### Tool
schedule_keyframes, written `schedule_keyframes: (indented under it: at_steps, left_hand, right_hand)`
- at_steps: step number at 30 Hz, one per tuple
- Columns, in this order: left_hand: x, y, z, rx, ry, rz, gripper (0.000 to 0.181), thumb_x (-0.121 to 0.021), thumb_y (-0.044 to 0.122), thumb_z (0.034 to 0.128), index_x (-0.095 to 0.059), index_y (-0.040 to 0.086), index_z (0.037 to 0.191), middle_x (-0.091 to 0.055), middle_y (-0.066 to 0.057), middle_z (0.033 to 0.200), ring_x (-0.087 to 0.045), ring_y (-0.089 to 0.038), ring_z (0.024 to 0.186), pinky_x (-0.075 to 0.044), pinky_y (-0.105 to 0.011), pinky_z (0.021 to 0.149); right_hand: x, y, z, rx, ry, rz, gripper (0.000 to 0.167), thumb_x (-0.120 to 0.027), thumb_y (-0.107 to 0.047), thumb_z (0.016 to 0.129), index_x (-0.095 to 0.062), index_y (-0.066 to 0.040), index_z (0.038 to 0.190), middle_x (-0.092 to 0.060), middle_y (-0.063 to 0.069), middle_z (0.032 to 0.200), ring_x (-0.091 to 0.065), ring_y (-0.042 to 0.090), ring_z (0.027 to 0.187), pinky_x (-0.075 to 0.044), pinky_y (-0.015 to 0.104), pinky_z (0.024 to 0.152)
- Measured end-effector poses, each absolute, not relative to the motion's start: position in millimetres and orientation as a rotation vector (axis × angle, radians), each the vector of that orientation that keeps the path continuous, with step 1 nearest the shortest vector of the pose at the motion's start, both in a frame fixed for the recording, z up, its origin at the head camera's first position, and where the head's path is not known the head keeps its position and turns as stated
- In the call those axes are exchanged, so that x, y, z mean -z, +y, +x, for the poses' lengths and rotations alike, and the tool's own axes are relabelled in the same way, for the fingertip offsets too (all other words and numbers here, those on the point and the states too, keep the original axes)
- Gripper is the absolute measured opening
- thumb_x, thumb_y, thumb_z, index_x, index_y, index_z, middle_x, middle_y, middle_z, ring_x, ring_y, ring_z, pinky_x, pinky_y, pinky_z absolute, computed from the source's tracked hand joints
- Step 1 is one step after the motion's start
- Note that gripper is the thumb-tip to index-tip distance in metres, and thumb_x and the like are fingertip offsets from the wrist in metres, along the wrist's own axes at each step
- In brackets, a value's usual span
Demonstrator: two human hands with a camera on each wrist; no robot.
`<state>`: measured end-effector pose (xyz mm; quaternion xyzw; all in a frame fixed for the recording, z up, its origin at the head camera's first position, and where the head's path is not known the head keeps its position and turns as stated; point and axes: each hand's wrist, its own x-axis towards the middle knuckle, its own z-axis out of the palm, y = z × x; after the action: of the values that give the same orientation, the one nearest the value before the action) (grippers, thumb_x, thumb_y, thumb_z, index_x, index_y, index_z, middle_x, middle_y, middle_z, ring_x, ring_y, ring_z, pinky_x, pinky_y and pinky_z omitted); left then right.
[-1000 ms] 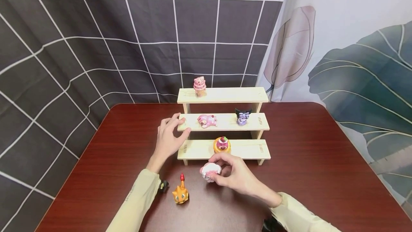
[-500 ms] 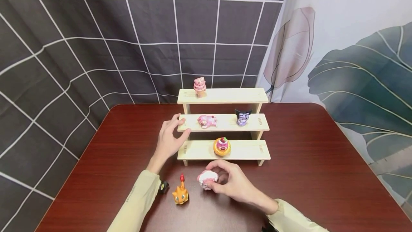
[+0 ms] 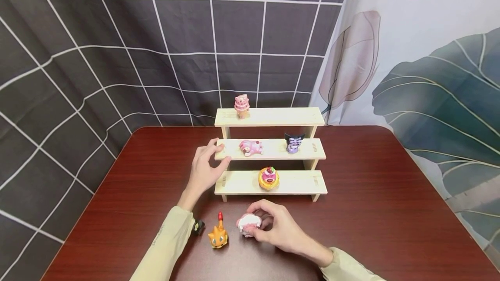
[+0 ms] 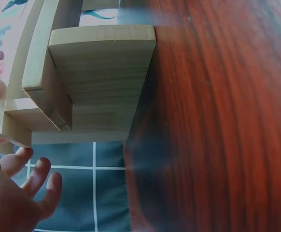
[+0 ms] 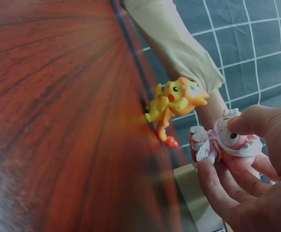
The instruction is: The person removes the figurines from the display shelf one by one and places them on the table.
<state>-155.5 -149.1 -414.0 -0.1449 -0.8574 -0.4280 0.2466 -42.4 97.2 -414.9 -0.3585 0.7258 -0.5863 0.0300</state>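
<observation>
My right hand (image 3: 279, 227) pinches a small pink-and-white figurine (image 3: 248, 223) between thumb and fingers. In the right wrist view the figurine (image 5: 227, 137) has a white face area with dark eyes, partly covered by the thumb. My left hand (image 3: 205, 166) holds the left end of the middle tier of a three-tier wooden display shelf (image 3: 281, 185), its other fingers spread behind, as the left wrist view shows. An orange figurine with a red-tipped tail (image 3: 218, 235) stands on the table between the forearms.
On the shelf are a pink ice-cream-cone figurine (image 3: 242, 106) on top, a lying pink figurine (image 3: 251, 147) and a purple-and-black figurine (image 3: 293, 143) midway, and a tart-shaped figurine (image 3: 268, 178) at the bottom. Grid-patterned cloth (image 3: 179, 25) hangs behind the brown table (image 3: 371, 194).
My right hand has carried the pink-and-white figurine toward me and slightly left, away from the bottom tier, closer to the orange figurine. The left hand stays on the shelf.
</observation>
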Motion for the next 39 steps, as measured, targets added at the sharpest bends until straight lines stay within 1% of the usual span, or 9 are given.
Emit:
schedule_keyframes:
  at_steps: [5,12,16,20,26,30,39]
  left_hand:
    - [414,-149,-155,1.171,-2.332,-0.398,0.037,-0.080,0.022,0.0848,-0.073,0.007,0.118,-0.059,-0.008,0.139,-0.051,-0.030,0.111,-0.043,-0.046,0.086]
    - [414,-150,-155,1.171,-2.336,-0.393,0.039,-0.080,0.022,0.0847,-0.073,0.007,0.120,-0.059,-0.008,0.140,-0.051,-0.029,0.111,-0.043,-0.046,0.085]
    - [414,-149,-155,1.174,-2.341,-0.387,0.039,-0.080,0.022,0.0848,-0.072,0.007,0.120,-0.059,-0.009,0.140,-0.050,-0.029,0.111,-0.043,-0.047,0.086]
    - [415,-149,-154,1.175,-2.339,-0.387,0.038,-0.080,0.022,0.0848,-0.073,0.007,0.119,-0.059,-0.012,0.139,-0.050,-0.030,0.111,-0.043,-0.048,0.085]
    - [415,-149,-155,1.170,-2.330,-0.392,0.039,-0.080,0.022,0.0841,-0.073,0.007,0.119,-0.059,-0.009,0.139,-0.051,-0.030,0.110,-0.043,-0.047,0.085]
    - [415,-149,-156,1.170,-2.319,-0.401,0.038,-0.080,0.022,0.0841,-0.073,0.007,0.118,-0.060,-0.010,0.138,-0.051,-0.030,0.110,-0.043,-0.047,0.085]
    - [413,-149,-156,1.180,-2.324,-0.399,0.038,-0.080,0.021,0.0842,-0.073,0.007,0.119,-0.059,-0.013,0.138,-0.051,-0.030,0.110,-0.043,-0.048,0.085]
  right_hand:
    - [422,95,-41,1.798,2.246,-1.175,0.036,-0.079,0.004,0.081,-0.062,-0.003,0.111,-0.065,0.009,0.094,-0.063,0.006,0.076,-0.056,0.030,0.060]
    - [425,93,-38,1.774,2.253,-1.154,0.035,-0.079,0.002,0.081,-0.062,-0.004,0.110,-0.066,0.007,0.094,-0.064,0.007,0.078,-0.056,0.028,0.061]
    - [428,92,-37,1.756,2.282,-1.188,0.036,-0.080,0.003,0.080,-0.062,-0.004,0.110,-0.066,0.007,0.094,-0.064,0.009,0.079,-0.056,0.027,0.059]
    - [430,91,-36,1.739,2.303,-1.213,0.037,-0.080,0.004,0.079,-0.062,-0.003,0.109,-0.067,0.008,0.094,-0.065,0.009,0.078,-0.055,0.025,0.059]
    - [431,90,-35,1.716,2.317,-1.211,0.036,-0.080,0.004,0.079,-0.062,-0.004,0.109,-0.066,0.007,0.093,-0.064,0.005,0.075,-0.055,0.024,0.058]
    - [432,88,-34,1.698,2.332,-1.218,0.035,-0.080,0.004,0.079,-0.062,-0.004,0.108,-0.066,0.006,0.092,-0.063,0.003,0.074,-0.054,0.023,0.058]
    - [436,87,-34,1.702,2.330,-1.229,0.037,-0.081,0.004,0.077,-0.062,-0.004,0.108,-0.065,0.006,0.092,-0.064,0.006,0.077,-0.054,0.023,0.059]
